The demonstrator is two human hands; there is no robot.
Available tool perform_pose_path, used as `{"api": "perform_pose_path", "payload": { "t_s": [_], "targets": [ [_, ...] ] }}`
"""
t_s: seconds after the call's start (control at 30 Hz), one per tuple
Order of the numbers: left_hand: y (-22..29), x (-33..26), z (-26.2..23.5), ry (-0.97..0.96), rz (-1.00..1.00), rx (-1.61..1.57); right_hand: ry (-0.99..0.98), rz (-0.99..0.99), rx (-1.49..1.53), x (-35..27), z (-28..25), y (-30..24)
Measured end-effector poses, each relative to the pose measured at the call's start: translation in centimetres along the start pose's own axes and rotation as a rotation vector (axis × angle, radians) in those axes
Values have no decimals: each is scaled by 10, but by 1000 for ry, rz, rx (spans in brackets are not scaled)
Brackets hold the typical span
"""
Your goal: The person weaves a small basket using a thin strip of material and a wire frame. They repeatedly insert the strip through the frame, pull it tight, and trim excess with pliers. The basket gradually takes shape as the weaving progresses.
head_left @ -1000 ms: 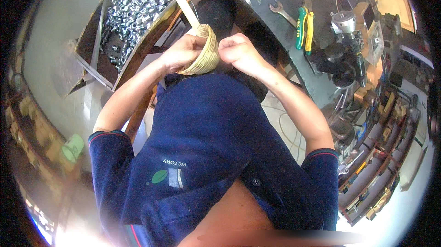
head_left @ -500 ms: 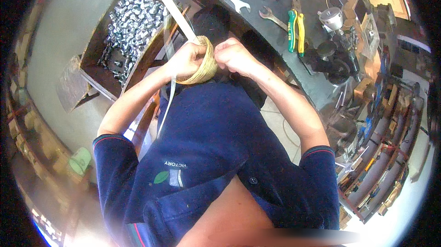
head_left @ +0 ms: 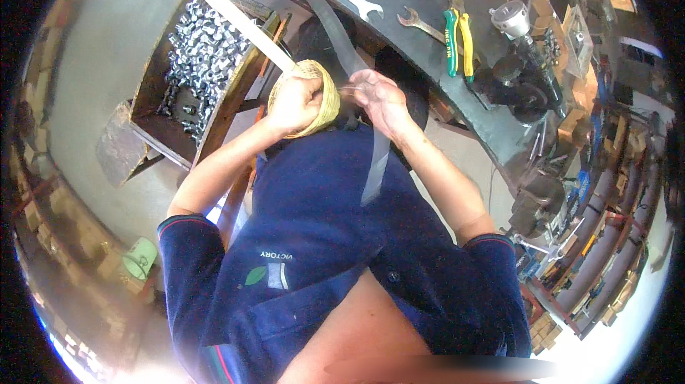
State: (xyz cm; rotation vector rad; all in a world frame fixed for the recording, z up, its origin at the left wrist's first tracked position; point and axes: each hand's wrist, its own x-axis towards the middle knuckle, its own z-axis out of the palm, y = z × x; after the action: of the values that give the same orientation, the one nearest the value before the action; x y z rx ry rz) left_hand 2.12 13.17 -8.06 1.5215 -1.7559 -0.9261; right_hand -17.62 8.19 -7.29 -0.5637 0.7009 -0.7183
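Head view: a yellow coil is gripped by the left hand, upper centre of frame; a pale strip is seen running toward upper left. Right hand blurred, just beside coil; its grip cannot be told.

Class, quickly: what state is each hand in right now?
Left hand: closed, holding the straw-coloured ring.
Right hand: partly curled; blur hides whether it holds anything.
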Motion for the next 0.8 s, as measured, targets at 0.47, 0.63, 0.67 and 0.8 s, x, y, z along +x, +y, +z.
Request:
{"api": "perform_pose_path", "payload": {
  "t_s": [0.47,0.63,0.67,0.8],
  "targets": [
    [6,-6,1,283,-107,159,-576,-605,-977,46,28,-41],
    [-8,-7,9,331,-22,-168,-780,-545,-1331,62,48,-32],
    [6,-4,7,368,-41,-231,-815,-515,-1390,56,62,-39],
    [-4,-18,6,386,-154,11,-851,-405,-1535,44,72,-40]
  ]
}}
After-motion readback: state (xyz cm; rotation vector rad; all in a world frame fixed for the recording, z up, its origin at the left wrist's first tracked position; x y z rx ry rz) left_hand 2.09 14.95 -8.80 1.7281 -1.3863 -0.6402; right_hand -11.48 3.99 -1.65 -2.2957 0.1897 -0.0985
